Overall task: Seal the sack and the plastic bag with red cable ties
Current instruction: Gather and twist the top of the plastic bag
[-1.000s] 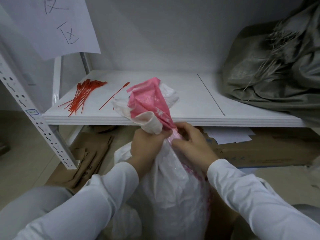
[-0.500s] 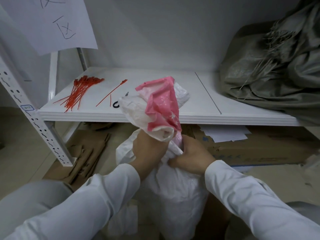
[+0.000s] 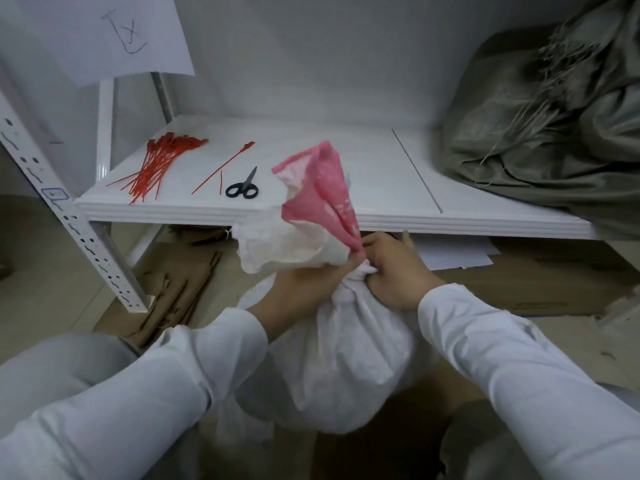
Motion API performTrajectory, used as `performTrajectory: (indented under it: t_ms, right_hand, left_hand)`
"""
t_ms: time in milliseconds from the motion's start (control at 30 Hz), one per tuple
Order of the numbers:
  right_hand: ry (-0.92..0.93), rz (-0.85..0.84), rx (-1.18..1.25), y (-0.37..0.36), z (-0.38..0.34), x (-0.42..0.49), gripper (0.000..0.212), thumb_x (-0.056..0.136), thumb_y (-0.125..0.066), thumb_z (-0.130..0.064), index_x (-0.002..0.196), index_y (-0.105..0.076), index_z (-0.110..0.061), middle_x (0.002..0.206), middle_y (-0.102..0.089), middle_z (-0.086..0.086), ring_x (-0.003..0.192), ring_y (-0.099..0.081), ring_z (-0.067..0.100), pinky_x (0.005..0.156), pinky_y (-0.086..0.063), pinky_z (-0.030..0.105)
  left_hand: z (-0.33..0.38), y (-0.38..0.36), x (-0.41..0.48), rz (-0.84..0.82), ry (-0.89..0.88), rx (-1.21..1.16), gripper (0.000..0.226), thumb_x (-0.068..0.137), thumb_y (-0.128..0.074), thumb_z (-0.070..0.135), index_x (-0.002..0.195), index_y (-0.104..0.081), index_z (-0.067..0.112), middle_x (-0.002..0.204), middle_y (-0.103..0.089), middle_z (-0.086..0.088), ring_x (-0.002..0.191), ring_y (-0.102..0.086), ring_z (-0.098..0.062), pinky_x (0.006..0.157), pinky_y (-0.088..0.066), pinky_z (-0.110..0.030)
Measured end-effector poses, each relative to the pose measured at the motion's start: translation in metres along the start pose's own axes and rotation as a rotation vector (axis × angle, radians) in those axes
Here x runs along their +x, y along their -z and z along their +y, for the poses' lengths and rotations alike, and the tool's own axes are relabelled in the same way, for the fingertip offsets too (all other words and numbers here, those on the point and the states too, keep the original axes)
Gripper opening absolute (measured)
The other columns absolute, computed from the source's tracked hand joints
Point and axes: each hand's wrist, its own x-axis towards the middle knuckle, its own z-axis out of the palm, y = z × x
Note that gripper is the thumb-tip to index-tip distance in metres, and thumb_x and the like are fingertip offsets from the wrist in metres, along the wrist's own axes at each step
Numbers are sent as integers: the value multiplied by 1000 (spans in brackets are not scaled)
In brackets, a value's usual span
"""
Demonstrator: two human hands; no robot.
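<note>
The sack point(image 3: 339, 358) is held at its gathered neck in the grip of left hand point(image 3: 304, 289) and right hand point(image 3: 398, 275), in front of the shelf point(image 3: 381, 192).

1. A white shelf point(image 3: 381, 174) on a perforated upright point(image 3: 79, 233) stands against a plain pale wall point(image 3: 311, 57).
2. Flattened cardboard point(image 3: 173, 282) lies on the beige floor point(image 3: 45, 289) beneath.
3. A marked paper sheet point(image 3: 104, 29) hangs upper left.

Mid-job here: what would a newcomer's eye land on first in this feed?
The left hand and right hand grip the gathered neck of the white sack at centre, the pink bag flaring above them. On the shelf behind lie red ties at left, with black scissors beside them.
</note>
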Motion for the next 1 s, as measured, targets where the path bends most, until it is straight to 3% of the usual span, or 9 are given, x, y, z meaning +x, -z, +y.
performTrajectory:
  t_ms: [67, 200, 300, 533, 667, 800, 867, 933, 1000]
  right_hand:
    - [23, -19, -87, -1, 2, 2, 35, 81, -50, -7, 107, -69, -21, 130, -56, -6, 135, -32, 11, 115, 3, 59]
    - [32, 95, -239, -5, -1, -3, 42, 80, -53, -13, 117, -65, -29, 126, -57, -14, 129, -36, 14, 113, -7, 63]
    - [-49, 297, -260, 2, 2, -7, 37, 77, -62, -22, 112, -64, -33, 120, -59, -10, 121, -40, 19, 107, -23, 49]
    - [-163, 304, -71, -3, -17, -23, 37, 82, -58, -37, 117, -63, -25, 114, -61, 1, 108, -55, 25, 83, -46, 35]
    - [-157, 53, 150, -9, -30, -32, 77, 72, -61, -57, 138, -42, -22, 129, -58, 1, 117, -55, 24, 95, -48, 41]
    - [-210, -141, 234, -24, -38, -36, 141, 50, -73, -75, 151, 13, -26, 158, -19, 1, 142, -27, 26, 112, -31, 51]
    - [-239, -54, 203, -31, -38, -32, 145, 49, -73, -75, 150, 16, -23, 157, -21, 3, 140, -30, 28, 111, -30, 54]
    - [-246, 30, 154, -34, -36, -25, 139, 51, -75, -69, 151, 8, -18, 150, -35, 4, 134, -40, 28, 107, -34, 55]
    - [-228, 64, 126, -34, -34, -21, 127, 51, -76, -61, 148, -7, -15, 137, -50, 4, 125, -48, 27, 103, -37, 55]
  left_hand:
    - [5, 0, -5, -5, 46, -90, 24, 79, -73, 43, 94, -67, 26, 100, -66, 9, 99, -61, -11, 90, -47, -28]
    - [-2, -2, 2, 72, 152, -200, 30, 72, -78, 36, 94, -71, 17, 98, -72, -3, 87, -66, -18, 71, -49, -32]
    - [0, -2, 4, 139, 205, -307, 41, 62, -78, 34, 98, -72, 14, 98, -72, -6, 88, -68, -22, 72, -52, -33]
    - [-4, -6, 10, 249, 96, -304, 29, 74, -76, 38, 94, -70, 18, 92, -73, 2, 91, -68, -16, 91, -54, -40]
    - [-6, -5, 7, 361, 18, -147, 41, 80, -70, 47, 111, -66, 20, 112, -67, 3, 109, -61, -16, 103, -44, -38]
    - [3, -8, -4, 271, 89, -35, 56, 94, -52, 47, 139, -45, 15, 145, -45, -6, 134, -41, -25, 112, -29, -38]
    - [8, -7, -9, 152, 199, -192, 43, 97, -49, 37, 128, -56, 8, 132, -58, -12, 121, -55, -29, 90, -49, -38]
    - [9, -7, -8, 143, 195, -202, 38, 98, -49, 35, 124, -60, 9, 124, -63, -9, 115, -60, -26, 71, -50, -28]
    - [6, -7, -3, 221, 100, -145, 43, 94, -54, 40, 129, -56, 15, 123, -58, 4, 119, -52, -11, 86, -41, -20]
